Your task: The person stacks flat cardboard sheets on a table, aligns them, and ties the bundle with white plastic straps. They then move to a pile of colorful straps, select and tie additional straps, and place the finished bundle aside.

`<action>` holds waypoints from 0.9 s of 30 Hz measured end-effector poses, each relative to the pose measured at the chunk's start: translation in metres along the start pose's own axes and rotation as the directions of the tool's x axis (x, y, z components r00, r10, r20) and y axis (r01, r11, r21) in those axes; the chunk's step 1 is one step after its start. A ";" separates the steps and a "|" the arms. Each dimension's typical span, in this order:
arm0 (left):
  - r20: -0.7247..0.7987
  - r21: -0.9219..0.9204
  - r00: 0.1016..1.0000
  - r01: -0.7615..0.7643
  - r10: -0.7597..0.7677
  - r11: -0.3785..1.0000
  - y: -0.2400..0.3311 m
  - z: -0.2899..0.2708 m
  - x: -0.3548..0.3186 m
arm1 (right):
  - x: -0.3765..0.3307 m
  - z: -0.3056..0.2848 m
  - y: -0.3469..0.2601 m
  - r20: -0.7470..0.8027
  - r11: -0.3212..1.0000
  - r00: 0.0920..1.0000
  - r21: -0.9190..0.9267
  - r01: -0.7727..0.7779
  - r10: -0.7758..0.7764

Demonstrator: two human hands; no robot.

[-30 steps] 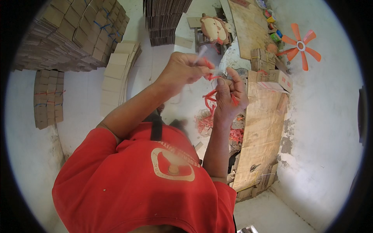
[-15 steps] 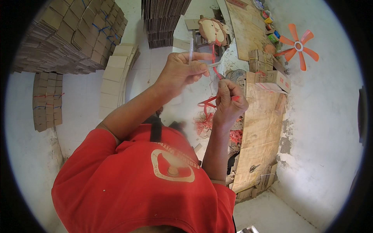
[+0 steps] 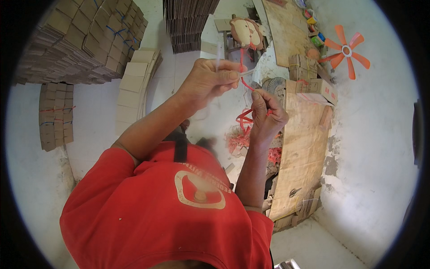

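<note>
My left hand (image 3: 214, 80) is closed, thumb against fingers, on a thin, pale, shiny strip (image 3: 246, 72) whose kind I cannot make out. A blurred whitish streak also rises from behind its fingers. Red plastic twine (image 3: 247, 84) passes the tip of that strip and slants down to my right hand (image 3: 268, 112), which is closed around it. A loose loop of the twine hangs just left of the right hand. Beyond the hands, the twine runs up toward a cushioned stool (image 3: 247, 33) with a cartoon animal face.
Bundled flat cardboard stacks (image 3: 96, 36) fill the left side, with another dark stack (image 3: 186, 22) at the far middle. On the right, a wooden tabletop (image 3: 300, 152) carries scissors (image 3: 294, 192) and a carton (image 3: 317, 91). An orange-bladed fan (image 3: 346, 50) stands by the wall. Red twine scraps (image 3: 237, 141) lie below.
The right hand has shifted slightly right, and the loose twine loop has moved right with it. The twine between the hands now looks straighter. The left hand has barely moved.
</note>
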State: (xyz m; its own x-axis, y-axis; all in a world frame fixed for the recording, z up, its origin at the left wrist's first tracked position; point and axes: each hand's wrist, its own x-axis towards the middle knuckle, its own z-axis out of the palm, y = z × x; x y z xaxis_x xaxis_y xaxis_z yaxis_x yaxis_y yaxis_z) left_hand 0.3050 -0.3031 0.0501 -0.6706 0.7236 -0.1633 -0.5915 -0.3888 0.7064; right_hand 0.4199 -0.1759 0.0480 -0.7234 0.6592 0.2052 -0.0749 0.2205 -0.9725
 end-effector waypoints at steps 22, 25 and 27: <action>-0.042 0.260 0.999 0.021 -0.011 0.965 -0.006 0.000 0.003 | -0.001 -0.018 -0.012 0.312 0.946 0.894 0.074 0.315 -0.322; 0.062 0.277 0.994 0.073 -0.094 0.958 -0.007 0.005 0.002 | 0.012 -0.003 -0.013 0.205 0.891 0.869 0.043 0.452 -0.451; 0.093 0.276 0.993 0.051 -0.079 0.960 -0.010 0.010 0.000 | 0.015 0.001 -0.004 0.140 0.880 0.874 -0.039 0.474 -0.465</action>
State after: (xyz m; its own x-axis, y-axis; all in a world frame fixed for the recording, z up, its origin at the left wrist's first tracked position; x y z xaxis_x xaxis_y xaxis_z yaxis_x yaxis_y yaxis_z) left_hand 0.3157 -0.2937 0.0497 -0.5773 0.8019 -0.1539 -0.4780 -0.1791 0.8599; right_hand 0.4090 -0.1674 0.0545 -0.6939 0.3731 0.6158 -0.3821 0.5341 -0.7541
